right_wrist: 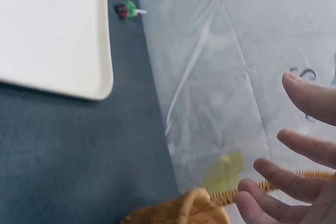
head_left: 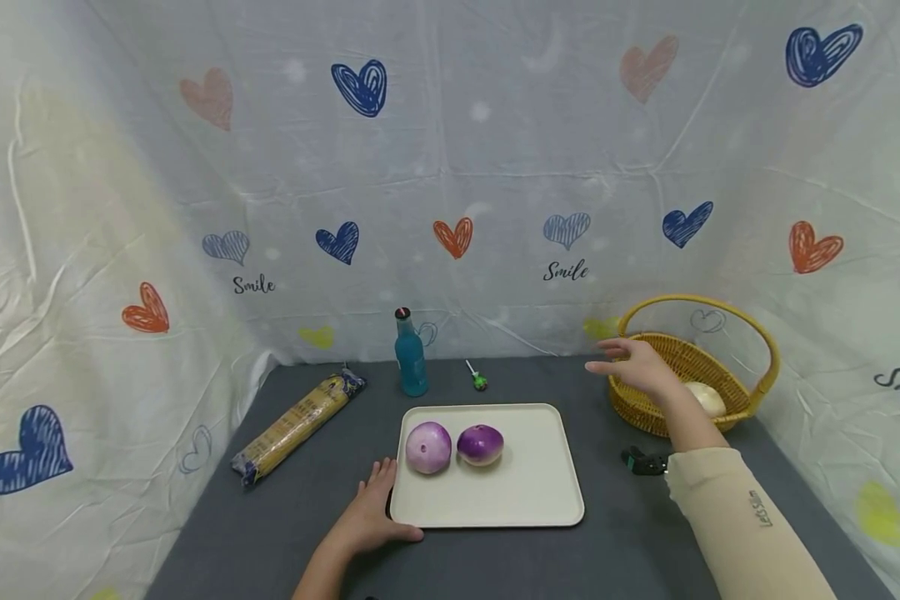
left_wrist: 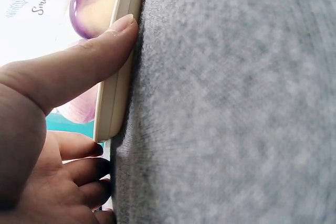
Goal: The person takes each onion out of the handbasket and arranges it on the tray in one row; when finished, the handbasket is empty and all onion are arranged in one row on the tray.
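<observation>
My left hand [head_left: 371, 510] rests at the near left corner of a cream tray [head_left: 525, 492]. In the left wrist view its thumb [left_wrist: 113, 45] lies against the tray's rim, while the fingers [left_wrist: 86, 174] are round the corner at the side. On the tray sit a pale purple round vegetable [head_left: 428, 448] and a darker purple-and-cream one [head_left: 480, 444]. My right hand [head_left: 637, 365] is held in the air by the left side of a wicker basket [head_left: 682, 354], fingers spread and holding nothing. A whitish round thing [head_left: 707, 399] lies in the basket, partly behind the forearm.
Behind the tray stand a blue bottle [head_left: 411, 358] and a green-wrapped lollipop [head_left: 479, 382]. A long yellow packet [head_left: 300, 425], seemingly noodles, lies at the left. A small black device [head_left: 643, 462] shows beside the right wrist. A heart-printed cloth hangs round the grey table.
</observation>
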Demonstrator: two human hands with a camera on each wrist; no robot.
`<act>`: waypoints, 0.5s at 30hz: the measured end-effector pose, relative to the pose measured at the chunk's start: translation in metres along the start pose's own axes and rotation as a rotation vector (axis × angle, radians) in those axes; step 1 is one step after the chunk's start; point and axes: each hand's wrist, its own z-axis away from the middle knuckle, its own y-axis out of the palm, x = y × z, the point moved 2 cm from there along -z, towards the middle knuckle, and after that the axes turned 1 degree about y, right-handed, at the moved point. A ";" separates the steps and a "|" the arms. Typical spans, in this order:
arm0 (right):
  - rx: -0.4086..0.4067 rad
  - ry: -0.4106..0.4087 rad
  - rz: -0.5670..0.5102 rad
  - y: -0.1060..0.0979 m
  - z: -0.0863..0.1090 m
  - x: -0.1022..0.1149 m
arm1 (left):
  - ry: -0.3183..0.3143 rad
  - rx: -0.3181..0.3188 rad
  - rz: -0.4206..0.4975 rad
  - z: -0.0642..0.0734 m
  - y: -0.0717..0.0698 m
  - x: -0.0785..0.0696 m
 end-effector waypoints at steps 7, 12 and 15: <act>0.049 0.087 -0.096 -0.036 -0.006 -0.020 | -0.001 0.000 0.012 0.000 0.001 0.000; 0.051 0.094 -0.098 -0.063 -0.008 -0.036 | 0.000 -0.003 0.019 0.000 0.001 0.000; 0.039 0.113 -0.073 -0.076 -0.006 -0.046 | -0.001 -0.003 0.021 0.000 0.000 0.000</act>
